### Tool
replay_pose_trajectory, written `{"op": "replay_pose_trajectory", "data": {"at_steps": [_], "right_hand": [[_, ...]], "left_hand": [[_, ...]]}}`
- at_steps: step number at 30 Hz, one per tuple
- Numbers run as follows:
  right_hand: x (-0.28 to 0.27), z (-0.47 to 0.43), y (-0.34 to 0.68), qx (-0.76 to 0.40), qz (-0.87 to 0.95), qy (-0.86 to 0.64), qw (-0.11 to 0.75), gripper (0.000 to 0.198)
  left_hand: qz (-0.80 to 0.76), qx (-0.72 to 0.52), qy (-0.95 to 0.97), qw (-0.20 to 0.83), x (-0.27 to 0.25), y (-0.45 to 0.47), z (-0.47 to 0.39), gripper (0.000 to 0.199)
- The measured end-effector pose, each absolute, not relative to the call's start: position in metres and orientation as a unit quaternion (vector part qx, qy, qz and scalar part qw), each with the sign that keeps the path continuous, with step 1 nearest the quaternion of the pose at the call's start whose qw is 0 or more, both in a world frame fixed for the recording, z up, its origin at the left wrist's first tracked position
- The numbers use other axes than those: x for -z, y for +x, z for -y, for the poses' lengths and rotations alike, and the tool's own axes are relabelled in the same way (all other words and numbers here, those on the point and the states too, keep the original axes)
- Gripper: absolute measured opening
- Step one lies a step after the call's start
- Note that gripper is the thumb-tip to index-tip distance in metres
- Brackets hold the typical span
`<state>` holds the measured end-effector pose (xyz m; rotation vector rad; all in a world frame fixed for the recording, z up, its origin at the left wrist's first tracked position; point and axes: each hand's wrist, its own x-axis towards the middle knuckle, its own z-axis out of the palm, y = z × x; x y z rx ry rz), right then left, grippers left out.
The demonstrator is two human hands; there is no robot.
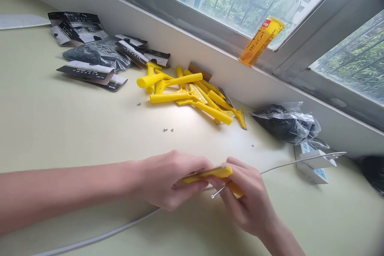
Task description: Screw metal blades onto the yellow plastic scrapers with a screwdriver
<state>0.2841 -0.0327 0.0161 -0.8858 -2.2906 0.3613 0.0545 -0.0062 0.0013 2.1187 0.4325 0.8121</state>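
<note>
Left hand (pixel 168 180) and right hand (pixel 247 202), fingers closed, grip 1 yellow scraper (pixel 210 173); right also pinches a thin metal tool (pixel 220 190); scraper pile (pixel 192 94) beyond.

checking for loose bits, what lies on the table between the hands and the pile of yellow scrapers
Head view: two small screws on the table, otherwise bare.
</note>
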Motion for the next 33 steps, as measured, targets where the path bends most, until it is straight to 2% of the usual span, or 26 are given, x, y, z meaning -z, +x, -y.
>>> {"op": "replay_pose_trajectory", "data": {"at_steps": [6, 12, 18, 25, 30, 33], "right_hand": [[-0.032, 0.037, 0.276, -0.39, 0.733, -0.483, 0.278, 0.034], [-0.032, 0.039, 0.271, -0.52, 0.625, -0.529, 0.242, 0.05], [-0.023, 0.035, 0.267, -0.607, 0.573, -0.485, 0.262, 0.051], [-0.013, 0.036, 0.271, -0.628, 0.553, -0.456, 0.304, 0.046], [-0.012, 0.037, 0.271, -0.609, 0.56, -0.485, 0.284, 0.051], [-0.012, 0.038, 0.271, -0.594, 0.576, -0.5, 0.255, 0.055]], "left_hand": [[-0.179, -0.306, 0.714, 0.604, -0.004, 0.056, 0.003, 0.008], [-0.22, -0.261, 0.637, 0.691, 0.0, 0.055, -0.003, 0.025], [-0.242, -0.238, 0.611, 0.715, -0.001, 0.055, -0.009, 0.031], [-0.263, -0.24, 0.614, 0.705, -0.007, 0.054, -0.008, 0.033], [-0.281, -0.276, 0.619, 0.679, -0.006, 0.054, -0.008, 0.038], [-0.293, -0.342, 0.625, 0.637, -0.005, 0.057, -0.008, 0.033]]}}
